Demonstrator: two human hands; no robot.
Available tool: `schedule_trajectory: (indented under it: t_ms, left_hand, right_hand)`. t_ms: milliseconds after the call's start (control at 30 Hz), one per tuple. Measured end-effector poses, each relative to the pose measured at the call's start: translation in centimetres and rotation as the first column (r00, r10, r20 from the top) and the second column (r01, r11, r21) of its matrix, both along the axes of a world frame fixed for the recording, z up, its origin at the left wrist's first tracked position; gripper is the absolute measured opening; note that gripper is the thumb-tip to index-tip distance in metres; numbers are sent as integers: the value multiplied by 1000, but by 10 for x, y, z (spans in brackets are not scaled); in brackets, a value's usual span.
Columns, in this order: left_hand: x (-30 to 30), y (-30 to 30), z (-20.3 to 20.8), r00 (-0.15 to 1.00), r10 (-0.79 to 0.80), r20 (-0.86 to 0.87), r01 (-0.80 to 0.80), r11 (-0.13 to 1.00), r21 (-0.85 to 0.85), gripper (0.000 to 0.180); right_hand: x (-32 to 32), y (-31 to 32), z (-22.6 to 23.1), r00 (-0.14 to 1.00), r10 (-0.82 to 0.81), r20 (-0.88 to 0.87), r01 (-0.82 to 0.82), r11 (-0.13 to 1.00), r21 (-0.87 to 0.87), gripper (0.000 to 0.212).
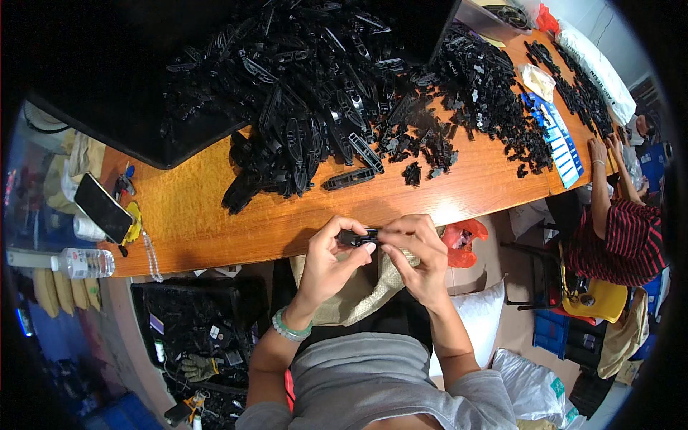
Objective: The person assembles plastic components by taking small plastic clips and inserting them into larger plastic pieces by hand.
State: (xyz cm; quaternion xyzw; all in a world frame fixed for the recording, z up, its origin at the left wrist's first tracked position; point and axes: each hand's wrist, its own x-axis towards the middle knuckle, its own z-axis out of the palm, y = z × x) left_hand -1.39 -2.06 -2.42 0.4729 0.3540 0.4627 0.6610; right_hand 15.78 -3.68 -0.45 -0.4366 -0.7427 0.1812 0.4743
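Note:
A small, dark, elongated plastic part point(351, 237) is pinched between the thumb and fingers of my left hand point(328, 259), just over the table's near edge. My right hand point(421, 252) meets the part's right end with closed, slightly blurred fingertips. Beyond my hands, a large heap of long black plastic frames point(292, 137) spills out of a big black tray point(107, 118). One such frame point(349, 179) lies apart at the heap's near side. To its right, small black clip-like pieces point(476, 82) cover the wooden table point(193, 208).
A phone point(102, 208) and a water bottle point(84, 263) are at the left. A blue-and-white sheet point(562, 147) rests on the right. There, another person point(616, 236) in a striped shirt reaches over the table. Below stand a cluttered black bin point(208, 337) and a red bag point(462, 244).

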Motion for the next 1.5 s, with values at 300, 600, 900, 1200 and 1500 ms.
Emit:
schedule_trajectory:
  t_ms: [300, 600, 900, 1200, 1500]
  left_hand:
    - [-4, 4, -3, 996, -61, -63, 56, 995, -77, 12]
    - [2, 49, -2, 646, 561, -517, -21, 690, 723, 10]
    - [6, 58, -8, 427, 584, -691, 179, 694, 697, 23]
    - [4, 30, -15, 949, 258, -180, -213, 949, 234, 19]
    - [1, 14, -4, 998, -28, 65, 31, 998, -50, 28]
  right_hand:
    - [1, -6, -11, 981, -91, -170, 9, 904, -428, 20]
    - [24, 43, -23, 945, -326, 14, 314, 898, -307, 11]
    - [28, 102, -27, 839, -383, 388, 402, 915, 32, 8]
    - [20, 57, -24, 929, -207, -307, 114, 948, -296, 10]
    - [-4, 19, -8, 905, -140, -402, 13, 953, -304, 7]
